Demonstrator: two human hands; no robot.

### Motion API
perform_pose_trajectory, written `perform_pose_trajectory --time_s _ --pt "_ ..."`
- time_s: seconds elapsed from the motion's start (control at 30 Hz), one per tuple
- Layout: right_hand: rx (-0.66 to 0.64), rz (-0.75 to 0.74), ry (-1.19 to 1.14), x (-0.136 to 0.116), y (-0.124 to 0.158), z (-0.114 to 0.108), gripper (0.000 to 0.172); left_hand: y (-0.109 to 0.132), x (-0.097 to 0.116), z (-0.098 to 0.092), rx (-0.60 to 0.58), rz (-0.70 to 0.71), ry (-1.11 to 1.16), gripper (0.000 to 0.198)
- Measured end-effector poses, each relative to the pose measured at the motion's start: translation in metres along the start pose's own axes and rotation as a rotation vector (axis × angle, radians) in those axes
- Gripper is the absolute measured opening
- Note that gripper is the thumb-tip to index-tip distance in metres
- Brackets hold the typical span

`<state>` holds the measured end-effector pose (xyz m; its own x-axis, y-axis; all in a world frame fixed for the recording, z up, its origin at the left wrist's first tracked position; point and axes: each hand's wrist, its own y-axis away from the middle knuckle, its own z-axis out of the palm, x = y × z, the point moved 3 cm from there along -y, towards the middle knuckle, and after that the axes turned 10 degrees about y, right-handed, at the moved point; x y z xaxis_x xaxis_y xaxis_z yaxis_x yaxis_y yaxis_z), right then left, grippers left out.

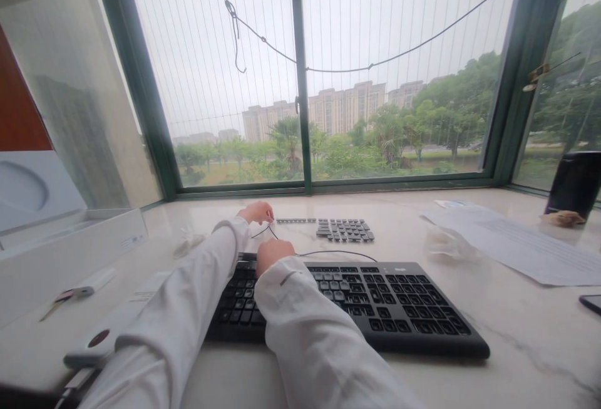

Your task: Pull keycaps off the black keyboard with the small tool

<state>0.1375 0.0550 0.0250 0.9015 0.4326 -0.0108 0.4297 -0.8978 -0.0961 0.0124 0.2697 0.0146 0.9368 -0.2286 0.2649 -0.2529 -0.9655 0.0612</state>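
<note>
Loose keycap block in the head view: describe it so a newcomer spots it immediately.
Below the big window, on the pale surface, lies a black keyboard. Just beyond it, right of the left hand, is the keycap block. Several rows deep, it differs from the single-row keycap strip beside it.

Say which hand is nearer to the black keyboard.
Right: the right hand is over the far edge of the keyboard; the left hand is beyond it, beside loose keys.
</note>
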Motion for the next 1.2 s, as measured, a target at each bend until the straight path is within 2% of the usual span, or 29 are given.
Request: perform_pose_trajectory --time_s 0.57,0.83,1.03,1.2 --pt "-0.055 0.025 0.015 0.0 0.004 -0.005 0.033 -0.006 0.003 0.006 0.017 0.04 -0.019 0.025" --pt "-0.023 0.015 0.014 0.001 0.004 -0.003 0.031 -0.005 0.003 0.004 0.027 0.019 0.003 0.033" --pt "-0.009 0.018 -0.008 0.0 0.003 -0.001 0.031 0.017 0.011 -0.023 0.15 -0.062 0.014 0.029" --pt "0.028 0.013 -0.007 0.007 0.006 -0.007 0.036 0.058 0.023 -0.045 0.351 -0.188 0.059 0.031"
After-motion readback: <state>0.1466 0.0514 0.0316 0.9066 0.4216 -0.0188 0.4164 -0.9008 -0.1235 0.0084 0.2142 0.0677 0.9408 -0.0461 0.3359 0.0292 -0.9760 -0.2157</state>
